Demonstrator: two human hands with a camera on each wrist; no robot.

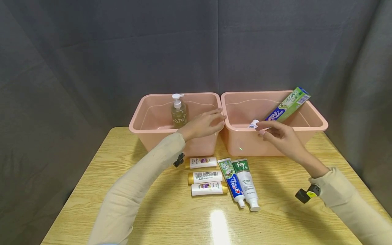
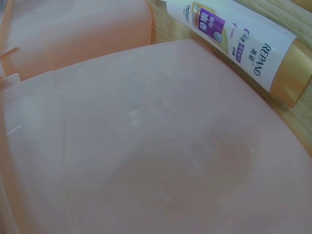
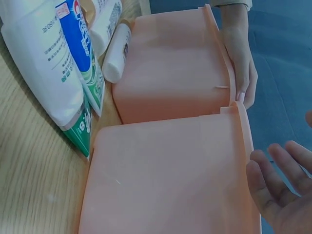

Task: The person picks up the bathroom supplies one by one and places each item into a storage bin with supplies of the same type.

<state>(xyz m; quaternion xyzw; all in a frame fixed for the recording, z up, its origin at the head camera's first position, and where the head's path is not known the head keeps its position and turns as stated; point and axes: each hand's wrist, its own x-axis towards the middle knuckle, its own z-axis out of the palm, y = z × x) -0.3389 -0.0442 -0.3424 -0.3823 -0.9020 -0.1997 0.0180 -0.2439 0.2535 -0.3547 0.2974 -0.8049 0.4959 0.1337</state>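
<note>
My left hand (image 1: 206, 124) reaches over the front right corner of the left pink bin (image 1: 171, 130), its fingertips near where the two bins meet. In the right wrist view that left hand (image 3: 240, 66) lies along the bin's rim. A pump bottle (image 1: 179, 114) of greenish liquid stands inside this bin. Above the front rim of the right pink bin (image 1: 275, 129) hovers my right hand (image 1: 281, 139), fingers loosely bent with nothing between them. Beside its fingertips shows a white cap (image 1: 253, 124) inside the bin. A green and blue toothpaste box (image 1: 288, 105) leans there, sticking out over the back rim.
Several white tubes with gold caps (image 1: 206, 177) lie before the left bin. To their right are a green and blue toothpaste tube (image 1: 232, 182) and a white and green tube (image 1: 246, 183). All rest on a wooden table (image 1: 171, 217); a grey curtain (image 1: 153, 51) hangs behind.
</note>
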